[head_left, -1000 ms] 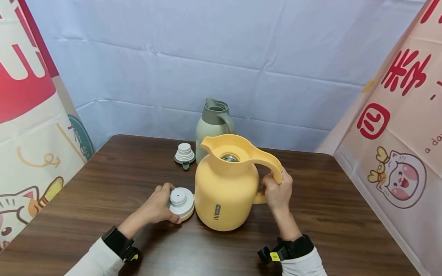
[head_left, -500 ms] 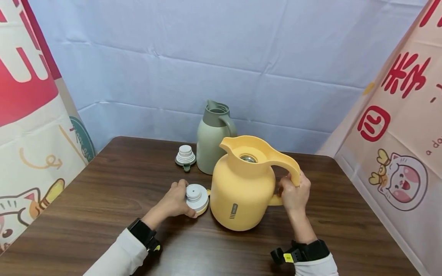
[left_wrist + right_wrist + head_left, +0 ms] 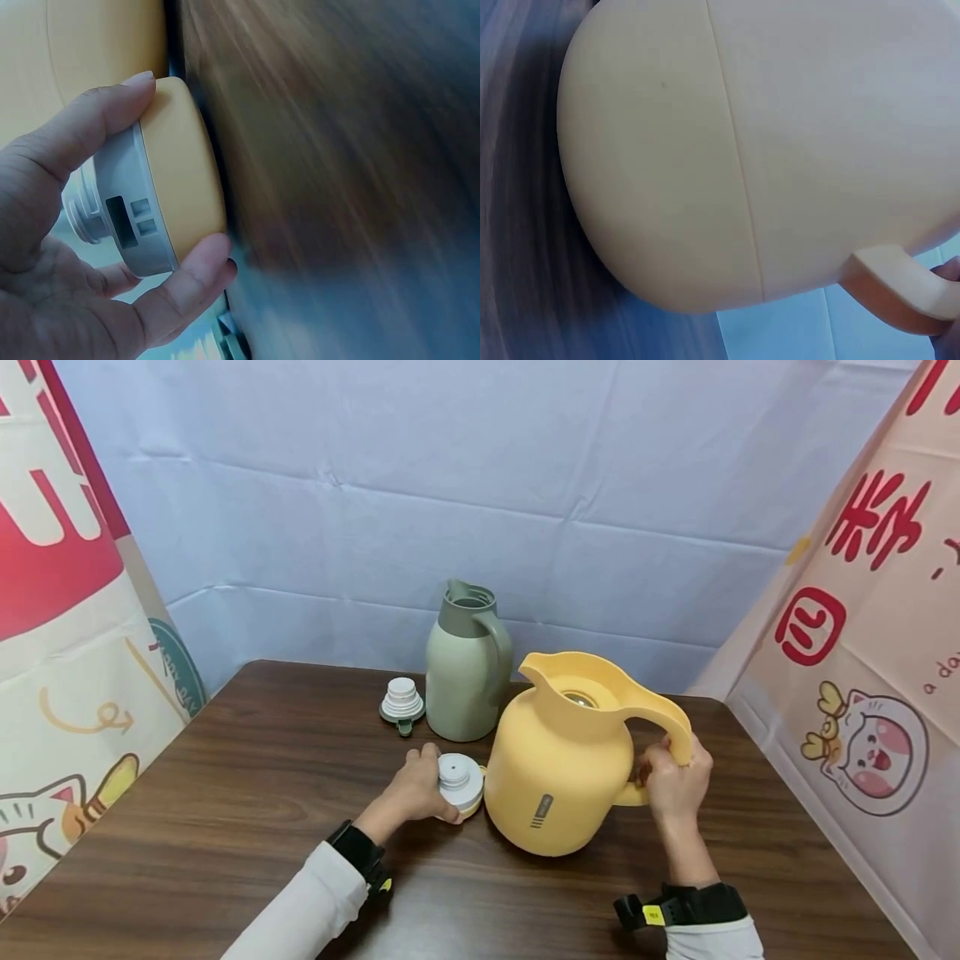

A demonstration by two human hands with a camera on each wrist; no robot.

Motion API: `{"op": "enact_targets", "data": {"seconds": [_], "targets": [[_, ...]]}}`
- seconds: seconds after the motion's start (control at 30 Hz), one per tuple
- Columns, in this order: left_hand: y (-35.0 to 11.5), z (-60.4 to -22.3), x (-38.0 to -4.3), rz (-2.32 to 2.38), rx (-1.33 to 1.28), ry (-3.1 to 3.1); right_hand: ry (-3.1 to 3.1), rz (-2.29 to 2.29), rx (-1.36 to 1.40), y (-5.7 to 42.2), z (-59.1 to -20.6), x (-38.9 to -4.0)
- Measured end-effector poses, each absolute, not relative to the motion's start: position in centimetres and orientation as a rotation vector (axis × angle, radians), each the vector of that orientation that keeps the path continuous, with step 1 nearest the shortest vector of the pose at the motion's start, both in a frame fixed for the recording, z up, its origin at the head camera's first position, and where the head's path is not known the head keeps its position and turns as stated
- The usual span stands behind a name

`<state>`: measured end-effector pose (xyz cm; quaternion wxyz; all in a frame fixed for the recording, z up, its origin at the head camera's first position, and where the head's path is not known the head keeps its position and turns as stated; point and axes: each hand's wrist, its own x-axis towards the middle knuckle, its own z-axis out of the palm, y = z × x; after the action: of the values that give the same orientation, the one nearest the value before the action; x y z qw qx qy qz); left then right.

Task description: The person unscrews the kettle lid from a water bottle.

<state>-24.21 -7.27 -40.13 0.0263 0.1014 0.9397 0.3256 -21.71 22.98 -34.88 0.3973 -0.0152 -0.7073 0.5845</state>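
A yellow thermos jug (image 3: 558,768) stands lidless near the middle of the table, tilted slightly, its mouth uncovered. My right hand (image 3: 678,781) grips its handle (image 3: 660,714) on the right side. In the right wrist view the jug's body (image 3: 667,165) fills most of the picture. Close to the jug's left side, my left hand (image 3: 416,785) holds the jug's lid (image 3: 459,781), upside down with its white stopper upward. The left wrist view shows thumb and fingers spread around the lid's yellow rim (image 3: 180,165), with its grey side (image 3: 127,202) toward the palm.
Behind stands a green thermos jug (image 3: 462,672), also without its lid. A white stopper lid with a green base (image 3: 402,702) lies upside down to its left. The dark wooden table (image 3: 225,827) ends at a pale cloth backdrop (image 3: 375,510).
Both hands have moved to the right across the table, taking the yellow jug and its lid along side by side. The green jug and its lid have stayed put.
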Motion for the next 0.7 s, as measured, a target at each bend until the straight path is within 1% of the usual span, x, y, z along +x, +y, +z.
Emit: {"op": "enact_targets", "data": {"seconds": [0.3, 0.47, 0.7], "targets": [[-5.0, -39.9, -25.2, 0.903, 0.319, 2.909, -1.81, 1.35, -0.127, 24.9, -34.5, -22.3], [-3.7, -39.9, -26.0, 0.785, 0.253, 2.932, -1.794, 1.255, -0.141, 26.2, -34.7, -23.2], [-1.8, -40.0, -27.0, 0.864, 0.257, 2.921, -1.734, 1.097, -0.223, 27.3, -34.7, -24.5]]}}
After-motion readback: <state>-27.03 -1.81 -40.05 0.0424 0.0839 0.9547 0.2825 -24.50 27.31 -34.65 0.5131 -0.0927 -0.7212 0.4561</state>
